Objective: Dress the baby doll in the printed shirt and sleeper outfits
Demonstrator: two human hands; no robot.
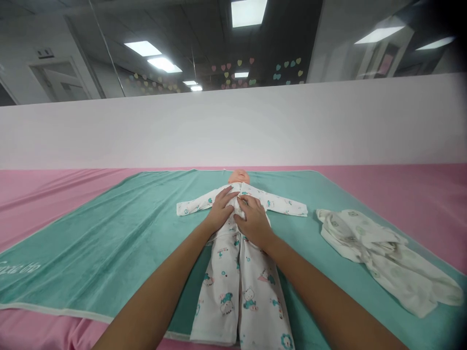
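A baby doll (239, 176) lies on its back, head at the far end, in a white printed baby top (286, 205) with both sleeves stretched out sideways. White printed baby trousers (221, 291) cover the legs and reach toward me. On the left side of the doll's chest, my left hand (222, 208) holds the front of the top with its fingers. Close beside it, my right hand (254, 219) grips the same front near the middle opening. The cloth between the fingertips is partly hidden.
A teal blanket (120, 243) with a pale edge lies under the doll, over a pink cover (412, 194). To the right rests a crumpled white patterned baby garment (386, 257). A low white wall (226, 129) with a glass pane above stands at the back.
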